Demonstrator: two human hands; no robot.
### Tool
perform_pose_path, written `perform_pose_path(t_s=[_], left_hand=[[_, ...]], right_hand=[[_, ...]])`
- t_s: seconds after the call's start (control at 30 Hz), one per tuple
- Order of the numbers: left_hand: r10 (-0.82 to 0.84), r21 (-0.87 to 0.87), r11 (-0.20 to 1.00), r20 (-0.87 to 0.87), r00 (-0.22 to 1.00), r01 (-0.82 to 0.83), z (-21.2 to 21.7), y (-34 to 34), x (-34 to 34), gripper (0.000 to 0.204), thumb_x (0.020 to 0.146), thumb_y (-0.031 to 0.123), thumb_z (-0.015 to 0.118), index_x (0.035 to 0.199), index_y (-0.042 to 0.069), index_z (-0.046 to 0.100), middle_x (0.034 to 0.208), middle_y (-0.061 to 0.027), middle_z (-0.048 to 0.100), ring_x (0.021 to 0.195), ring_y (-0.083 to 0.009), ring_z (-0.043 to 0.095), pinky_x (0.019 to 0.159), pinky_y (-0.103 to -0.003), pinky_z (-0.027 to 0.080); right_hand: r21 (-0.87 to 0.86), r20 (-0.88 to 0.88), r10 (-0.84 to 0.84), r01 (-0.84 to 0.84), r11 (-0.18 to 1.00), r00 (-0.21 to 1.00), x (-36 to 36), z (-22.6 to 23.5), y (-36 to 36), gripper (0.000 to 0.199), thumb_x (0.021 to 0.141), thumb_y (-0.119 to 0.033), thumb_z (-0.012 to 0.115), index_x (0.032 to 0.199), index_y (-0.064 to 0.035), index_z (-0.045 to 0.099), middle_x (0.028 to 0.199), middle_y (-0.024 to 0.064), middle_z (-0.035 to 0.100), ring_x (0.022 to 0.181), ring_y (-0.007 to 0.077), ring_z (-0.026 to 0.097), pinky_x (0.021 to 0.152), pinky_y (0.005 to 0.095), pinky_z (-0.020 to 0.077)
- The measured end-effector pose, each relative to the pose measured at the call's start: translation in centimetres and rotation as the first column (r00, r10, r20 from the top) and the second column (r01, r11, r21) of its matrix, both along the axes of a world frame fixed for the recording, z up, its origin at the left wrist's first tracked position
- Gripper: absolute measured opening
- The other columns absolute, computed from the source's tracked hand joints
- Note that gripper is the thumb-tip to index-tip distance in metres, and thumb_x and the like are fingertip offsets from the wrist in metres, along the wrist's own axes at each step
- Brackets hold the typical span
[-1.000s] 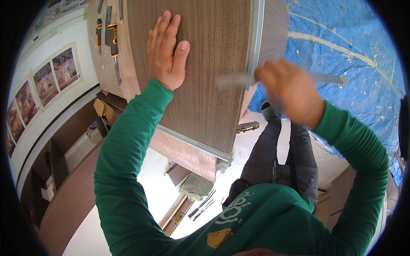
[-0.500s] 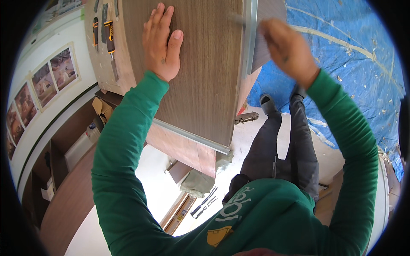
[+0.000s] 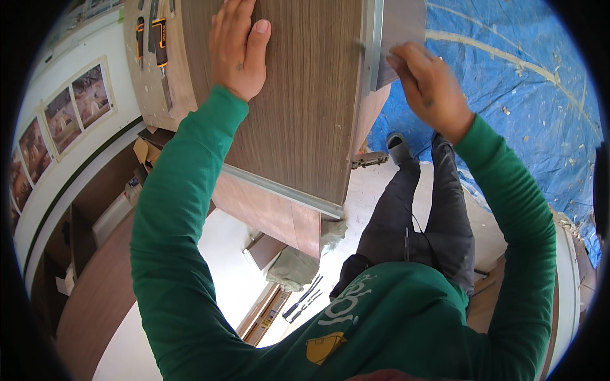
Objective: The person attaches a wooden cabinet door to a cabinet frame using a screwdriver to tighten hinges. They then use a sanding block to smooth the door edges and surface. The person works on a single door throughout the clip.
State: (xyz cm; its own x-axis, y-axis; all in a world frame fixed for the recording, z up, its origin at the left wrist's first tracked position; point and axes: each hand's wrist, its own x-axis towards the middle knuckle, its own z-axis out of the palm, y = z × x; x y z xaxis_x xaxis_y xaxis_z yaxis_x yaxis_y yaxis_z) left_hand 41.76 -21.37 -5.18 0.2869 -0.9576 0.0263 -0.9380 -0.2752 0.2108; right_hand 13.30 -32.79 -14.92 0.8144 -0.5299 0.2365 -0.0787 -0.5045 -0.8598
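Observation:
My left hand [image 3: 240,60] lies flat on a brown wood-grain panel [image 3: 305,108], fingers stretched toward the far side and the thumb apart. A pale grey edge strip [image 3: 373,51] runs along the panel's right side, and another borders its near edge. Just right of that side strip is my right hand [image 3: 435,92], its fingers closed and slightly blurred. A faint thin blur shows at the strip left of the fingertips; whatever the right hand holds I cannot make out.
Two black-and-orange utility knives [image 3: 159,43] lie on the board at the far left. A blue tarp [image 3: 502,108] covers the floor at right, with scattered scraps on it. My legs stand close to the panel's right corner, beside a dark metal clamp-like tool [image 3: 370,160]. Tools [image 3: 302,303] lie below.
My right hand has moved slightly nearer along the side strip, fingers still closed. My left hand stays flat on the panel, slightly farther up in the picture.

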Motion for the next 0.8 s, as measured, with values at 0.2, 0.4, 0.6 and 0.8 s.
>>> perform_pose_path(t_s=[0.2, 0.4, 0.6, 0.8], left_hand=[[-0.013, -0.003, 1.000, 0.003, 1.000, 0.013, -0.4, 0.1, 0.3, 0.066, 0.110, 0.046, 0.030, 0.159, 0.003, 0.039, 0.167, -0.0224, 0.033, 0.156, -0.0395, 0.027, 0.128, -0.053, 0.013], [-0.012, -0.019, 1.000, 0.002, 1.000, 0.012, -0.5, 0.3, 0.6, 0.066, 0.110, 0.047, 0.029, 0.159, 0.003, 0.039, 0.168, -0.0217, 0.032, 0.156, -0.0385, 0.027, 0.129, -0.051, 0.012], [-0.013, -0.021, 1.000, 0.021, 1.000, 0.013, -1.2, 0.1, 0.7, 0.070, 0.110, 0.052, 0.028, 0.160, 0.003, 0.037, 0.169, -0.0212, 0.030, 0.157, -0.0375, 0.024, 0.129, -0.051, 0.011], [-0.028, 0.047, 0.999, 0.039, 0.999, 0.026, 0.1, 0.2, 0.2, 0.071, 0.108, 0.052, 0.035, 0.162, 0.005, 0.035, 0.170, -0.0205, 0.027, 0.159, -0.0368, 0.021, 0.130, -0.050, 0.011]], right_hand=[[-0.110, 0.045, 0.352, -0.345, 0.932, 0.935, -2.9, 0.2, 4.2, 0.027, 0.080, -0.003, 0.066, 0.107, -0.0045, 0.063, 0.098, 0.0118, 0.062, 0.091, 0.0346, 0.063, 0.074, 0.0449, 0.0546], [-0.190, -0.019, 0.367, -0.364, 0.912, 0.930, -2.9, 2.3, 2.8, 0.026, 0.083, -0.003, 0.065, 0.108, -0.0053, 0.063, 0.095, 0.0122, 0.061, 0.089, 0.0352, 0.063, 0.074, 0.0458, 0.0546], [-0.251, -0.002, 0.122, -0.119, 0.961, 0.993, -2.0, 0.5, 1.8, 0.022, 0.086, -0.002, 0.063, 0.108, -0.0059, 0.064, 0.094, 0.0132, 0.061, 0.088, 0.0380, 0.063, 0.074, 0.0476, 0.0540], [-0.124, -0.151, 0.566, -0.583, 0.803, 0.811, -8.0, 4.8, 7.7, 0.023, 0.083, -0.003, 0.064, 0.106, -0.0042, 0.066, 0.091, 0.0109, 0.060, 0.085, 0.0351, 0.063, 0.074, 0.0460, 0.0538]])
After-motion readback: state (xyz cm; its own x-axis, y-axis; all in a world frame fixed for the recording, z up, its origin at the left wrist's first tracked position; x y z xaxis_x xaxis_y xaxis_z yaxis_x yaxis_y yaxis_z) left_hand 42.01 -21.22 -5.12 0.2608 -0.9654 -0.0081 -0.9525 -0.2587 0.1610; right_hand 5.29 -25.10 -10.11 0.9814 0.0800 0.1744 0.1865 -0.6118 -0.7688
